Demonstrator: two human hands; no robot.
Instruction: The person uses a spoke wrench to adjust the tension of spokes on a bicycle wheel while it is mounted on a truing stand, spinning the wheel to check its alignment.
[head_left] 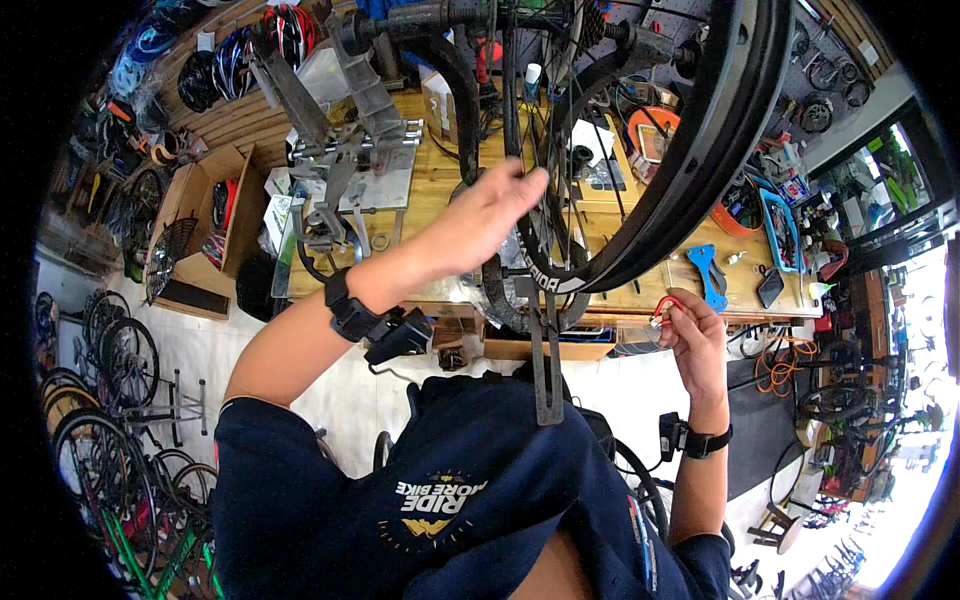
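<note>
A black-rimmed bicycle wheel (700, 175) is held upright in a dark truing stand (455, 75) in front of me, its spokes and rear cogs showing near the top. My left hand (490, 210) reaches to the near side of the rim. Its fingers are stretched out and hold nothing; whether the fingertips touch the rim, I cannot tell. To the right of the wheel, my right hand (695, 335) pinches a small red spoke wrench (665, 310) between thumb and fingers, apart from the wheel. A slotted metal bar (546, 370) projects from the stand's base toward me.
The wooden workbench (440, 180) carries a metal fixture (350, 130) at left. On its right lie a blue tool (708, 278), a dark phone-like slab (769, 287) and a blue tray (782, 235). An open cardboard box (190, 200) stands left; bicycles (130, 350) crowd the floor.
</note>
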